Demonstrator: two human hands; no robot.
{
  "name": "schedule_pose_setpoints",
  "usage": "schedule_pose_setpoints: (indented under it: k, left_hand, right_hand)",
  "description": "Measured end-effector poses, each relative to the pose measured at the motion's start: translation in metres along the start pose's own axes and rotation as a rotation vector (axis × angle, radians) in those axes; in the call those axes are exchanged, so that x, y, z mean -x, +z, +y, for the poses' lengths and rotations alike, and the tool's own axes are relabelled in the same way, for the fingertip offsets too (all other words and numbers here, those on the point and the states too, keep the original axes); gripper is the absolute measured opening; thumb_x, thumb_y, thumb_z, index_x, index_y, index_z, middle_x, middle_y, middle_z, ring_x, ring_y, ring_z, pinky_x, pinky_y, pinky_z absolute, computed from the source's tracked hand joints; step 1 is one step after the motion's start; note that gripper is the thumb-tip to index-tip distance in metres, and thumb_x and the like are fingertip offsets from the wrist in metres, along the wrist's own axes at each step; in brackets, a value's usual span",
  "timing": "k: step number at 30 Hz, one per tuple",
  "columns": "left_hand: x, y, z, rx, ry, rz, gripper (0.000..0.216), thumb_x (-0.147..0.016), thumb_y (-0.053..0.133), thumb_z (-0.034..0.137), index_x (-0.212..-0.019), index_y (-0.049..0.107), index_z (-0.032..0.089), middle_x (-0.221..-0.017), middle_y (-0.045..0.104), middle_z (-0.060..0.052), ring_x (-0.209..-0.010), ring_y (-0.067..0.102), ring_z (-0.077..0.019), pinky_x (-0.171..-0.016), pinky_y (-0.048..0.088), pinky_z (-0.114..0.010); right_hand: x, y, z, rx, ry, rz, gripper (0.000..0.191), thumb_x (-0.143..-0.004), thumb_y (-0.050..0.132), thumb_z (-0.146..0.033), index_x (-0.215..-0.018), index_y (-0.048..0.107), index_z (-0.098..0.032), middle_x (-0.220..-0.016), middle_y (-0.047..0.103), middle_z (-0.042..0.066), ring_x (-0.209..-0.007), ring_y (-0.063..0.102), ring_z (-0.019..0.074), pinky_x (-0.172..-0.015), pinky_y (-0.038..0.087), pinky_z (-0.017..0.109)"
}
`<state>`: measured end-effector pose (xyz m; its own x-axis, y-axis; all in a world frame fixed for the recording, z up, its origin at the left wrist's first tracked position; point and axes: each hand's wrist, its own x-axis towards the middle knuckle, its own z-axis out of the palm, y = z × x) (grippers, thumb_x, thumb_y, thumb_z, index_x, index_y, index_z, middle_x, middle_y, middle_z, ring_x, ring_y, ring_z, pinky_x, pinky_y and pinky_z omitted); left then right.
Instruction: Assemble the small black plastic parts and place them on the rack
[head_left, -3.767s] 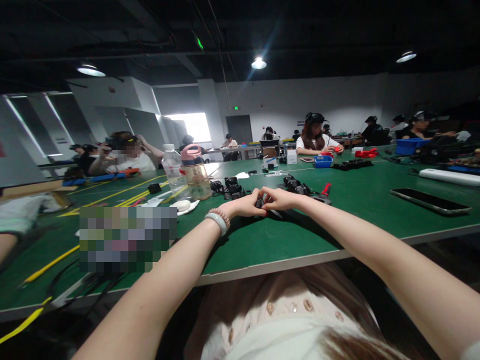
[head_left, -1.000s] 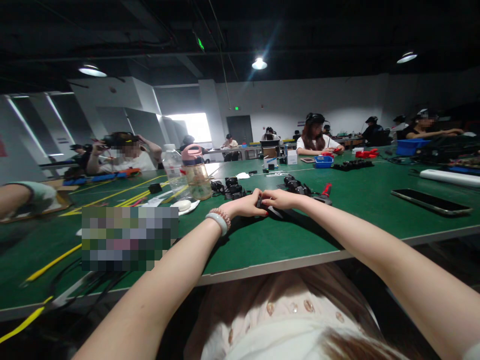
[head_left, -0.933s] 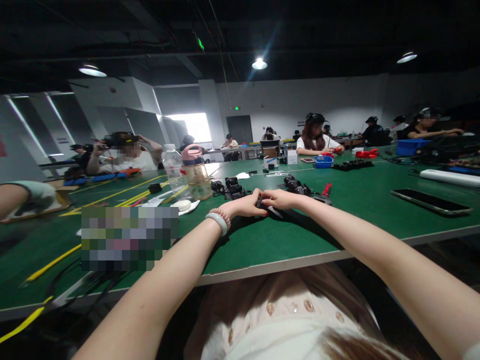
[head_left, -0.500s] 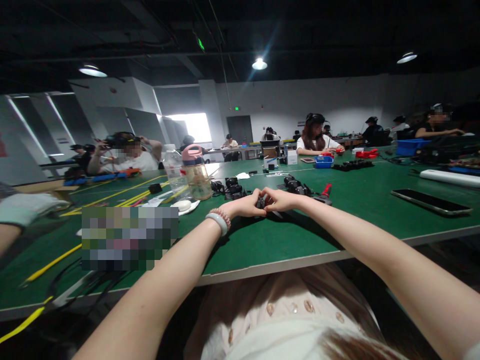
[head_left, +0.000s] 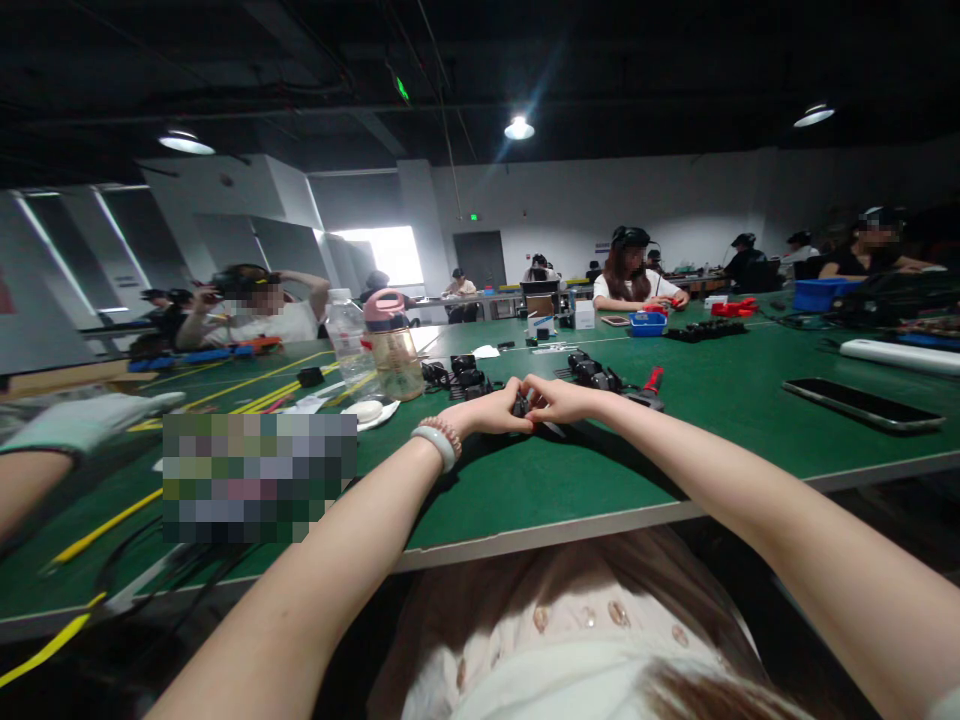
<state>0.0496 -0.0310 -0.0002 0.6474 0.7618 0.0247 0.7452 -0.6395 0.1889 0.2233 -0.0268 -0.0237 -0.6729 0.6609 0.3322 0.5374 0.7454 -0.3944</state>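
Just above the green table (head_left: 480,490), my left hand (head_left: 495,411) and my right hand (head_left: 559,400) meet, fingertips together. Between them is a small dark part (head_left: 520,404), mostly covered by the fingers, so its kind does not show. Both hands are closed on it. A thin pale piece pokes out below the right fingers. Behind my left hand lie black parts (head_left: 468,375) with cables. Beyond my right hand sit more black parts (head_left: 589,370), beside a tool with a red handle (head_left: 655,380).
Left of my hands stand a clear plastic bottle (head_left: 346,338) and an amber drinking bottle (head_left: 396,360). A phone (head_left: 862,403) lies at right. A blue bin (head_left: 647,324) stands further back. A co-worker's gloved hand (head_left: 90,420) reaches in at far left; other people sit around.
My hands and the dark part look nearly unmoved. The co-worker's gloved hand at left has reached further right over the table.
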Motion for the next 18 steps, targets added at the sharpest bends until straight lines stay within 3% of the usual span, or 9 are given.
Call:
schedule_pose_setpoints:
  k: [18]
  left_hand:
    - [-0.0010,0.0008,-0.0022,-0.008,0.011,0.005,0.066,-0.059,0.053,0.051,-0.108,0.029,0.013,-0.101,0.052,-0.009,-0.086,0.052,-0.0198,-0.067,0.040,-0.024]
  right_hand:
    - [-0.0008,-0.0005,0.0011,0.010,0.004,-0.001,0.033,-0.071,0.052,-0.030,-0.099,0.041,-0.017,-0.089,0.059,0.004,-0.076,0.056,0.0147,-0.066,0.042,0.026]
